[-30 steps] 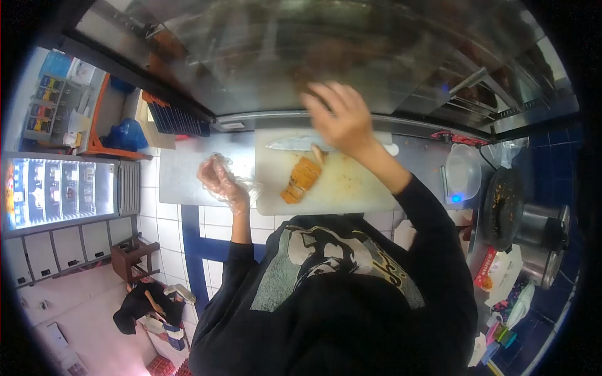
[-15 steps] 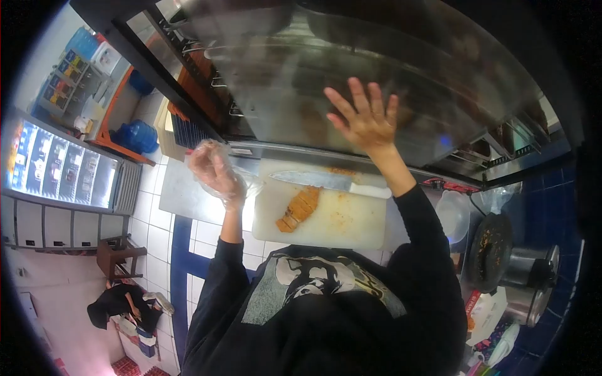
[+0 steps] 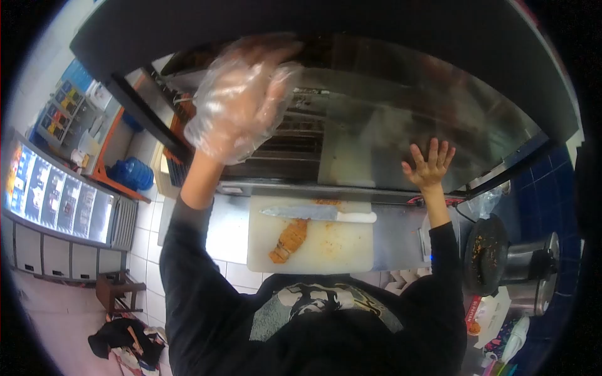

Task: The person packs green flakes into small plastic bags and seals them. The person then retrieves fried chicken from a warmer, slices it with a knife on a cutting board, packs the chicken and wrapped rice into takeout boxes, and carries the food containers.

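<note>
My left hand [image 3: 238, 100], in a clear plastic glove, is raised at the upper left in front of the display case's opening. Motion smears its fingers, so their grip cannot be made out. Fingers spread, my right hand [image 3: 430, 165] lies flat against the glass panel [image 3: 382, 119] of the case, holding nothing. Below, on a white cutting board [image 3: 338, 250], a knife [image 3: 301, 212] with a white handle lies beside a sliced piece of breaded fried meat [image 3: 290, 240]. Neither hand touches them.
Metal racks [image 3: 288, 147] show inside the case on the left. To the right stand a dark stone mortar [image 3: 486, 257] and metal pots [image 3: 530, 263]. A lit drinks fridge [image 3: 59, 188] and a seated person [image 3: 128, 341] are at the left.
My right hand and the glass panel have shifted right, exposing racks on the left. My left hand has risen toward the opening. The board sits lower in view.
</note>
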Tool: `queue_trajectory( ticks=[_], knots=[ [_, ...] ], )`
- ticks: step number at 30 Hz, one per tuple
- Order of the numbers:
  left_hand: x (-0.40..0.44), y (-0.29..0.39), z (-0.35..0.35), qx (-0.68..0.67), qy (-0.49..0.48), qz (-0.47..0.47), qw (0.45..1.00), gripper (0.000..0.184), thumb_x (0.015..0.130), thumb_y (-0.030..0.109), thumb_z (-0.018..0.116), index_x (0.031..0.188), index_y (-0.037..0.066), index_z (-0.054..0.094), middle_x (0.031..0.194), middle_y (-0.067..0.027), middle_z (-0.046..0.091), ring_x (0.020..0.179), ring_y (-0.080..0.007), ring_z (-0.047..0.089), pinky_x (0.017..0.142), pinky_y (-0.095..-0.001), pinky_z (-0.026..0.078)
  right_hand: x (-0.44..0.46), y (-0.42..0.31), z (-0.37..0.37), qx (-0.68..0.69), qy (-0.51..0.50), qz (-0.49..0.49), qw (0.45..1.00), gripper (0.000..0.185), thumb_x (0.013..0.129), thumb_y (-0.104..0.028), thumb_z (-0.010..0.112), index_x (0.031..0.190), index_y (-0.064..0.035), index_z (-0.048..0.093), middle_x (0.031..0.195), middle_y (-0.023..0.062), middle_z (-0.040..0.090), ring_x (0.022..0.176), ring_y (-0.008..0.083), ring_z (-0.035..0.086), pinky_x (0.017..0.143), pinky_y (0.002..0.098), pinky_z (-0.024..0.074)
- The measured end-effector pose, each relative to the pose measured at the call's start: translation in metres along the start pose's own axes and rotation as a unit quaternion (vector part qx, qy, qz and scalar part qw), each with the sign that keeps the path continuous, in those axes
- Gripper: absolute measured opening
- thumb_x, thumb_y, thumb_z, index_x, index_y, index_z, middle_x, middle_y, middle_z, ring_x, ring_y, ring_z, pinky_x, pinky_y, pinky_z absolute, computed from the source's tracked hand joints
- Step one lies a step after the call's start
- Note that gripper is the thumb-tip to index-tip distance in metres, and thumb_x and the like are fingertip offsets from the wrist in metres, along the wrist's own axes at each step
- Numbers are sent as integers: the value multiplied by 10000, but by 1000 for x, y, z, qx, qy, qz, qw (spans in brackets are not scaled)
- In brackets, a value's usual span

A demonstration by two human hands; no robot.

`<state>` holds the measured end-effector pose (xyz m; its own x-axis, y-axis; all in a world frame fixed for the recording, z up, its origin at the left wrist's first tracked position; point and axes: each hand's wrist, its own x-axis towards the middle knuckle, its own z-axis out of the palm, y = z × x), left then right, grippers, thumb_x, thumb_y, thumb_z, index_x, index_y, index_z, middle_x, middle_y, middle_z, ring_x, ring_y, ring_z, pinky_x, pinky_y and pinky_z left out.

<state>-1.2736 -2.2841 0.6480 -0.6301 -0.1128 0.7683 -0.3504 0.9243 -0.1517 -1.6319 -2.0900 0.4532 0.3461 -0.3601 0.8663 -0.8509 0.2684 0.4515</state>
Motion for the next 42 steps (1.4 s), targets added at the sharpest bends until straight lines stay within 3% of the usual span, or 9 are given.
queue_trajectory(
  ticks=[3, 11, 17, 19, 20, 26, 30, 37, 42],
  knots=[
    [32, -8, 28, -5, -13, 23, 1000, 391, 943, 288, 481, 1286, 105, 528, 1177, -141, 602, 1098, -322, 564, 969, -412, 437, -17, 29, -8, 8, -3, -1, 1000, 525, 899, -552, 450, 1386, -357, 457, 1521, 121, 292, 1417, 362, 223, 1144, 552, 122],
    [110, -33, 128, 38, -282, 28, 958, 390, 946, 278, 484, 1288, 94, 526, 1202, -144, 588, 1113, -310, 554, 977, -401, 427, -46, 79, -18, 26, 3, 2, 1000, 524, 888, -515, 478, 1376, -323, 477, 1506, 140, 315, 1413, 379, 225, 1140, 563, 124],
    [122, -44, 143, 51, -334, 28, 941, 390, 948, 271, 486, 1289, 86, 524, 1220, -145, 578, 1124, -301, 548, 984, -392, 420, -35, 68, -35, 61, -12, 28, 998, 521, 829, -375, 602, 1339, -300, 524, 1494, 146, 336, 1409, 372, 239, 1137, 561, 145],
    [124, -48, 144, 53, -340, 27, 939, 389, 949, 268, 487, 1290, 84, 523, 1226, -146, 574, 1128, -299, 545, 986, -389, 418, -28, 54, -54, 115, -71, 107, 985, 543, 805, -279, 636, 1336, -237, 532, 1491, 162, 336, 1402, 382, 250, 1129, 568, 168],
    [125, -48, 143, 53, -341, 27, 938, 389, 949, 267, 487, 1290, 82, 523, 1229, -146, 572, 1129, -297, 544, 987, -388, 417, -21, 44, -71, 156, -90, 133, 975, 561, 798, -187, 635, 1343, -128, 514, 1474, 230, 332, 1379, 416, 284, 1105, 581, 214],
    [131, -55, 144, 54, -355, 38, 932, 389, 951, 259, 490, 1291, 74, 521, 1247, -148, 562, 1141, -288, 537, 993, -379, 410, -83, -10, -147, 269, -98, 292, 912, 541, 813, -81, 580, 1332, 17, 465, 1437, 329, 321, 1336, 462, 337, 1082, 540, 283],
    [132, -71, 158, 50, -360, 56, 930, 388, 953, 254, 491, 1292, 69, 520, 1259, -149, 555, 1148, -283, 533, 998, -373, 405, -118, -51, -203, 276, -119, 431, 851, 500, 846, -60, 538, 1323, 57, 445, 1439, 315, 332, 1329, 449, 357, 1090, 456, 302],
    [137, -124, 166, 53, -364, 95, 925, 388, 955, 245, 494, 1294, 60, 518, 1281, -151, 543, 1161, -273, 525, 1005, -363, 397, -137, -83, -253, 247, -156, 527, 798, 517, 843, -31, 537, 1342, 45, 426, 1440, 299, 342, 1327, 422, 373, 1083, 451, 314],
    [128, -187, 170, 23, -337, 129, 932, 387, 957, 239, 496, 1295, 53, 517, 1296, -152, 534, 1170, -265, 519, 1011, -356, 391, -187, -86, -275, 130, -167, 590, 779, 585, 836, -46, 569, 1391, 0, 389, 1492, 252, 278, 1360, 405, 321, 1095, 451, 285]
  ],
)
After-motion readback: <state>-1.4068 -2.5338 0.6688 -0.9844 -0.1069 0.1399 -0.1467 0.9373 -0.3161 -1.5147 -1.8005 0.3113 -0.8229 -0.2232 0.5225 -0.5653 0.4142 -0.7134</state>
